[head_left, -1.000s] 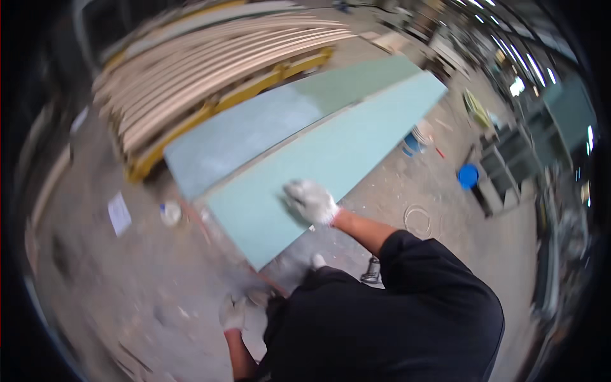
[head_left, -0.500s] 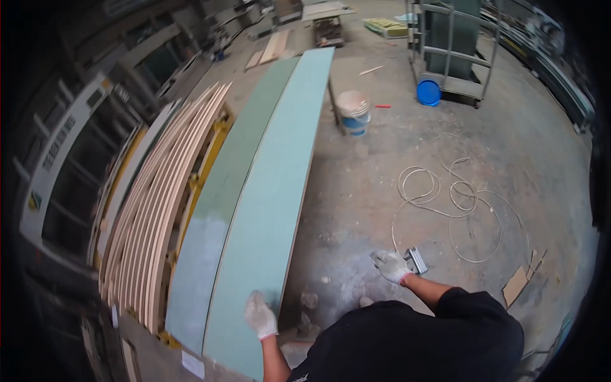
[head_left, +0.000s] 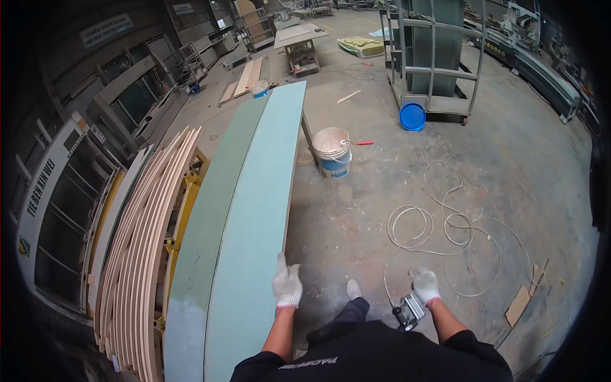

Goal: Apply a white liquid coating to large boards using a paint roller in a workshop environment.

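Observation:
My left hand (head_left: 286, 283), in a white knit glove, is at the right edge of a long pale green board (head_left: 258, 204). Its fingers are stretched out, with the thumb apart, and it holds nothing that I can see. A darker green board (head_left: 213, 223) lies along the left side of the pale one; its near end is greyish. My right hand (head_left: 424, 285), gloved too, hovers over the floor with fingers loosely bent and apart. Beside it is a black and silver ribbed device (head_left: 408, 312), from which a thin pale hose (head_left: 410, 226) runs in loops.
To the left, pale wooden strips (head_left: 143, 254) rest on a yellow rack (head_left: 181, 229). A bucket (head_left: 332, 153) with a red-handled tool (head_left: 363, 143) stands near the boards' far end. Beyond are a blue lid (head_left: 412, 117) and a wheeled metal cart (head_left: 433, 102). Cardboard (head_left: 518, 305) lies at right.
The view has tilted up, showing more of the far workshop. My left hand has moved forward along the board to its right edge. My right hand has shifted right, past the ribbed device.

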Action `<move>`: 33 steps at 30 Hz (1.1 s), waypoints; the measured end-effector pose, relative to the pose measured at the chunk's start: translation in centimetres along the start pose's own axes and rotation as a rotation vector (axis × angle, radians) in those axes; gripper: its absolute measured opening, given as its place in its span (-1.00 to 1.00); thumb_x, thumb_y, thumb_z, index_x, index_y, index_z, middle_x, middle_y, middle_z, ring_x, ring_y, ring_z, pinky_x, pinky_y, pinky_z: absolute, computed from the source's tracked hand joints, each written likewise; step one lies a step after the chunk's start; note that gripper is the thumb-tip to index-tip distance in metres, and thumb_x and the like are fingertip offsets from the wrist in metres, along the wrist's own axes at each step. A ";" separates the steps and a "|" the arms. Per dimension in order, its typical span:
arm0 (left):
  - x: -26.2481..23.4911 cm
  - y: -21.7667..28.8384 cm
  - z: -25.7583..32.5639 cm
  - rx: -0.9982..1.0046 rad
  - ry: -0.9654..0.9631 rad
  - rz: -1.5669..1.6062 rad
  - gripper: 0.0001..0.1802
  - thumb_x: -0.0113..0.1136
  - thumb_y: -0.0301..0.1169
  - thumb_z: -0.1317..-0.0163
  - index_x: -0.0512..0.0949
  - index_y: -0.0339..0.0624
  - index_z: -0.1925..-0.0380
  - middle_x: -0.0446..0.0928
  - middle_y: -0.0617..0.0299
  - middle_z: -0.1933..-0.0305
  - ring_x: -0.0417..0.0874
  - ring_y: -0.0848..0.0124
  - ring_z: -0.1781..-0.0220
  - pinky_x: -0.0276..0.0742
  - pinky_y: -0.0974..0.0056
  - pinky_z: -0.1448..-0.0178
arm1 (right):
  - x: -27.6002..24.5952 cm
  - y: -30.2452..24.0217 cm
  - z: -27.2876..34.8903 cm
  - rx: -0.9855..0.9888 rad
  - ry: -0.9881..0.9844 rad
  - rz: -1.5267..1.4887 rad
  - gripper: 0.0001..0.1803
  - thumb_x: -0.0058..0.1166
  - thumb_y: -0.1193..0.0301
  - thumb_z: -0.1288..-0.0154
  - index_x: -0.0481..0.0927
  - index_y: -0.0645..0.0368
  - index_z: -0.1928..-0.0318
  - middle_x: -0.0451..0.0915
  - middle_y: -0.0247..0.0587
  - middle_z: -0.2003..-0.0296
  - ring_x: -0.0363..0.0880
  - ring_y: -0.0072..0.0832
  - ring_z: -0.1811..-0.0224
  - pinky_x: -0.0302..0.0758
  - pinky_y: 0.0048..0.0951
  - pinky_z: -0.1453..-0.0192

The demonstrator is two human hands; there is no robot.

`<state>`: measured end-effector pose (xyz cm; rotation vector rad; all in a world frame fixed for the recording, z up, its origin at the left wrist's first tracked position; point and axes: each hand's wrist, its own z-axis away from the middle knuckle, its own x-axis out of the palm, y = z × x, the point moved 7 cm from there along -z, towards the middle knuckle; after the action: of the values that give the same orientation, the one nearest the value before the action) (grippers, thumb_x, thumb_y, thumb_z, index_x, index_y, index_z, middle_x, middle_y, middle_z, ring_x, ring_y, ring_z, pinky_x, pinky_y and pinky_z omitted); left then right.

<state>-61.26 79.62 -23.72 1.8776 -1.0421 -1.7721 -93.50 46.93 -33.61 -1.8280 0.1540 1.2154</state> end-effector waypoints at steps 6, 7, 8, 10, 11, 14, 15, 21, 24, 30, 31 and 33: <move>7.7 3.7 -16.6 -0.034 -0.122 -0.011 -0.44 0.19 -0.17 -0.44 0.49 -0.24 -0.34 0.69 -0.14 -0.10 0.70 -0.12 -0.11 0.58 -0.01 -0.21 | -0.9 1.6 -13.8 0.670 -0.036 -0.486 -0.77 0.05 0.41 -0.46 0.72 0.28 0.10 0.72 0.01 0.40 0.70 -0.27 0.41 0.56 -0.21 0.33; 8.5 5.7 -19.4 0.065 -0.110 -0.030 -0.44 0.18 -0.15 -0.45 0.49 -0.24 -0.33 0.67 -0.16 -0.13 0.69 -0.13 -0.13 0.57 -0.03 -0.23 | -1.5 2.1 -16.6 0.516 0.054 -0.336 -0.75 0.03 0.43 -0.47 0.70 0.27 0.02 0.71 -0.03 0.40 0.68 -0.32 0.42 0.54 -0.24 0.35; 9.5 7.9 -21.9 0.163 -0.098 -0.051 -0.44 0.16 -0.13 -0.46 0.50 -0.23 -0.33 0.65 -0.18 -0.17 0.68 -0.13 -0.15 0.56 -0.05 -0.26 | -1.9 2.8 -19.3 0.359 0.140 -0.190 -0.72 0.01 0.46 -0.48 0.68 0.27 -0.06 0.71 -0.08 0.40 0.67 -0.37 0.44 0.53 -0.28 0.38; 12.1 11.9 -26.9 0.132 -0.141 -0.048 -0.45 0.17 -0.09 -0.45 0.58 -0.28 -0.25 0.60 -0.14 -0.28 0.63 -0.04 -0.29 0.52 0.06 -0.37 | 0.0 7.7 -24.1 0.183 0.352 -0.111 -0.70 0.00 0.49 -0.47 0.66 0.28 -0.10 0.69 -0.12 0.41 0.64 -0.41 0.45 0.51 -0.32 0.40; 13.6 13.4 -29.2 0.179 -0.165 -0.021 -0.44 0.15 -0.08 -0.46 0.58 -0.27 -0.26 0.60 -0.12 -0.29 0.63 -0.04 -0.30 0.51 0.05 -0.37 | 0.6 8.3 -25.6 -0.003 0.557 -0.026 -0.68 -0.01 0.51 -0.47 0.64 0.29 -0.14 0.67 -0.16 0.42 0.62 -0.46 0.47 0.48 -0.36 0.43; 17.2 15.8 -35.4 0.178 -0.167 -0.023 -0.45 0.13 -0.06 -0.48 0.58 -0.26 -0.25 0.61 -0.09 -0.29 0.62 -0.03 -0.30 0.51 0.05 -0.38 | 3.0 6.1 -34.5 0.549 0.143 -0.595 -0.61 -0.04 0.56 -0.46 0.59 0.29 -0.23 0.67 -0.14 0.39 0.63 -0.49 0.46 0.47 -0.42 0.44; 18.6 16.7 -37.6 0.161 -0.169 -0.026 -0.45 0.12 -0.06 -0.49 0.59 -0.26 -0.25 0.61 -0.09 -0.29 0.62 -0.03 -0.31 0.51 0.05 -0.38 | 4.1 6.2 -37.7 0.545 0.163 -0.646 -0.71 0.01 0.47 -0.47 0.64 0.32 -0.09 0.67 -0.15 0.44 0.62 -0.45 0.51 0.47 -0.35 0.48; 24.4 17.3 -51.6 -0.061 -0.129 -0.112 -0.47 0.08 -0.12 -0.50 0.59 -0.30 -0.24 0.63 -0.15 -0.24 0.65 -0.06 -0.26 0.52 0.04 -0.35 | 10.4 1.1 -62.2 0.329 -0.217 -0.317 -0.67 0.06 0.19 -0.54 0.65 0.22 0.20 0.56 -0.21 0.57 0.56 -0.44 0.63 0.46 -0.34 0.58; 25.5 14.4 -58.1 -0.002 0.059 -0.109 -0.48 0.09 -0.16 -0.49 0.58 -0.32 -0.24 0.64 -0.16 -0.22 0.68 -0.06 -0.21 0.53 0.04 -0.34 | 13.1 -6.9 -74.2 0.008 -0.333 -0.243 -0.70 0.05 0.21 -0.52 0.65 0.21 0.17 0.64 -0.05 0.43 0.66 -0.23 0.45 0.56 -0.13 0.35; 27.4 15.3 -70.9 -0.210 0.138 -0.068 -0.50 0.05 -0.21 -0.52 0.54 -0.30 -0.30 0.61 -0.10 -0.30 0.60 0.05 -0.37 0.44 0.09 -0.45 | 19.1 -21.3 -92.3 -0.418 -0.376 -0.063 -0.68 -0.02 0.25 -0.53 0.65 0.24 0.03 0.69 0.01 0.28 0.70 -0.13 0.27 0.58 -0.06 0.13; 28.1 14.8 -73.5 -0.210 0.143 -0.114 -0.49 0.06 -0.21 -0.52 0.52 -0.31 -0.32 0.60 -0.10 -0.32 0.59 0.05 -0.38 0.44 0.08 -0.46 | 20.8 -22.5 -95.0 -0.287 -0.398 -0.162 -0.63 -0.02 0.22 -0.53 0.64 0.25 -0.05 0.71 0.05 0.17 0.72 -0.12 0.16 0.59 -0.09 0.04; 29.9 12.8 -79.7 -0.214 0.147 -0.147 -0.47 0.06 -0.21 -0.52 0.50 -0.31 -0.34 0.58 -0.09 -0.34 0.58 0.04 -0.39 0.44 0.08 -0.46 | 23.9 -25.8 -98.6 -0.157 -0.415 -0.248 -0.57 -0.02 0.19 -0.53 0.63 0.26 -0.14 0.73 0.10 0.07 0.74 -0.11 0.05 0.60 -0.11 -0.06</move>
<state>10.32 31.89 -23.57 1.9565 -0.6496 -1.7168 -1.13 -1.84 -26.39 -1.6247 -0.3996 1.4258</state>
